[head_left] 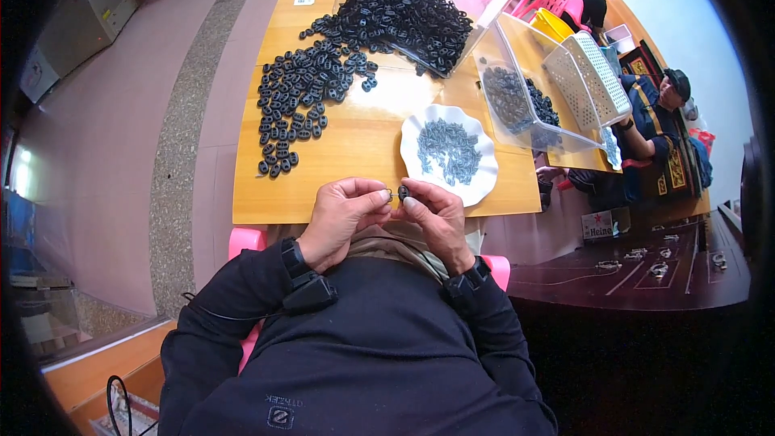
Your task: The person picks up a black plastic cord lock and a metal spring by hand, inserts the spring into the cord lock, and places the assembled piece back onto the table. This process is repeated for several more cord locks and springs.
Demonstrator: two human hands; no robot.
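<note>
Close together at the table's near edge, both my hands work in front of my body. My left hand (pixel 343 214) is closed in a pinch on a small metal piece (pixel 391 194), spring-like but too small to be sure. Between thumb and fingers, my right hand (pixel 440 224) grips a black cord lock (pixel 404 192), its end facing the left fingertips. Just beyond the right hand is a white scalloped dish (pixel 411 136) of small grey spring-like pieces (pixel 450 149). Loose black cord locks (pixel 295 97) are spread at the left of the table.
A big heap of cord locks (pixel 404 20) spills from a clear bin (pixel 492 0) lying at the far side. A clear box (pixel 517 48) and a white perforated basket (pixel 597 73) stand right of the dish. Another person (pixel 646 129) sits at the right, one farther back.
</note>
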